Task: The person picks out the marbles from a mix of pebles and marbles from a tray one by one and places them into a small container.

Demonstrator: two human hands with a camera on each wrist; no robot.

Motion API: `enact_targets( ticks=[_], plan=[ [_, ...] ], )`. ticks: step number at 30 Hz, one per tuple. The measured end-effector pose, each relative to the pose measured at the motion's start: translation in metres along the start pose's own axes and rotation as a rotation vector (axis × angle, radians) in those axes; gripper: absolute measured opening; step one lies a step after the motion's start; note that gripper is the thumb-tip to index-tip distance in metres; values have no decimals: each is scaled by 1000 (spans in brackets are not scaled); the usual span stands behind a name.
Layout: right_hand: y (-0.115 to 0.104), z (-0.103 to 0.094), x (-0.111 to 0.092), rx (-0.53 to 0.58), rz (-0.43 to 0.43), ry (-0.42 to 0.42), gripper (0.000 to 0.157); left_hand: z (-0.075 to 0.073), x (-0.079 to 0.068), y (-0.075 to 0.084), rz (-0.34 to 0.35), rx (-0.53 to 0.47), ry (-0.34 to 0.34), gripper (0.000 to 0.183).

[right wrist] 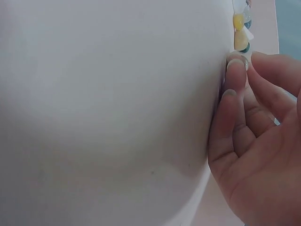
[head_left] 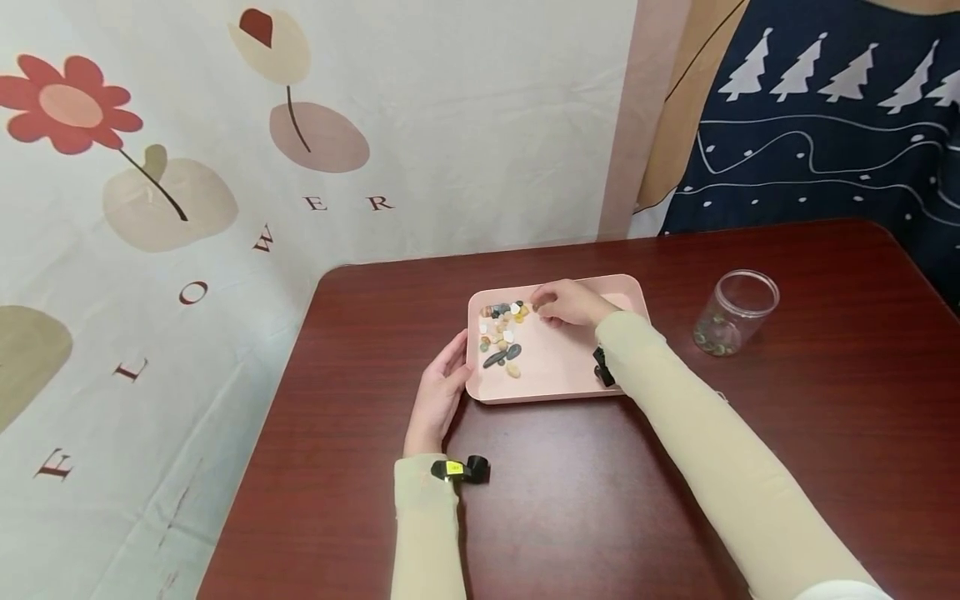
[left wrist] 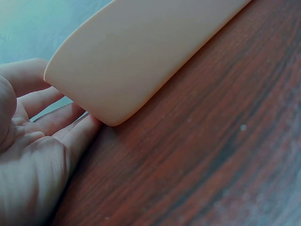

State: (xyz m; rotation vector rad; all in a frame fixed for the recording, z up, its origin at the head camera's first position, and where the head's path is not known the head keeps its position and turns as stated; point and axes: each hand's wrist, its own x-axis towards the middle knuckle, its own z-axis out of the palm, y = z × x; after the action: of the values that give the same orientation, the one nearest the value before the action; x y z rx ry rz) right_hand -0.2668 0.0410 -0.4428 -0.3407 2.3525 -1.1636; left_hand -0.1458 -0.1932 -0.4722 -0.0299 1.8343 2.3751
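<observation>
A pink rectangular tray [head_left: 555, 367] lies on the table, its near left corner showing large in the left wrist view. My left hand [head_left: 438, 392] holds the tray's left side, fingers along the outer wall and thumb at the rim. Inside, small pebbles [head_left: 501, 337] in white, yellow, brown and dark grey are grouped toward the left. Over the tray's far middle, my right hand [head_left: 572, 304] pinches a small pebble [right wrist: 244, 61], mostly covered by the fingertips. Yellow pebbles [right wrist: 238, 21] lie just past those fingertips in the right wrist view.
A clear round jar [head_left: 738, 308] with greenish pebbles at its bottom stands on the table [head_left: 555, 500], right of the tray. A light flower-print cloth [head_left: 450, 108] and a dark tree-print cloth [head_left: 825, 158] hang behind the table. Black cameras [head_left: 474, 469] sit at both wrists.
</observation>
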Motion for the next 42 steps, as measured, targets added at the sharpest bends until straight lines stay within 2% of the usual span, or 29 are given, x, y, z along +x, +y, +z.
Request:
enact_targets(
  ticks=[8,17,22,30,36,42],
  plan=[
    [0,4,1,-89,-30,40,21,4,-4,8,2,33,-17,54],
    [3,4,2,-152,-73,69,10,6,-4,7,19,36,-22,54],
    [3,4,1,-183,-85,79,11,4,-2,4,23,13,-23,54],
    [2,0,-2,-154,-27,25,10,-3,2,-6,35,-3,-7,54],
    [3,-4,-3,-144,-54,1,10,-4,3,-9,54,6,-10,55],
    [3,-6,-7,-140,-51,-1,12,-3,3,-9,47,-5,15,54]
  ],
)
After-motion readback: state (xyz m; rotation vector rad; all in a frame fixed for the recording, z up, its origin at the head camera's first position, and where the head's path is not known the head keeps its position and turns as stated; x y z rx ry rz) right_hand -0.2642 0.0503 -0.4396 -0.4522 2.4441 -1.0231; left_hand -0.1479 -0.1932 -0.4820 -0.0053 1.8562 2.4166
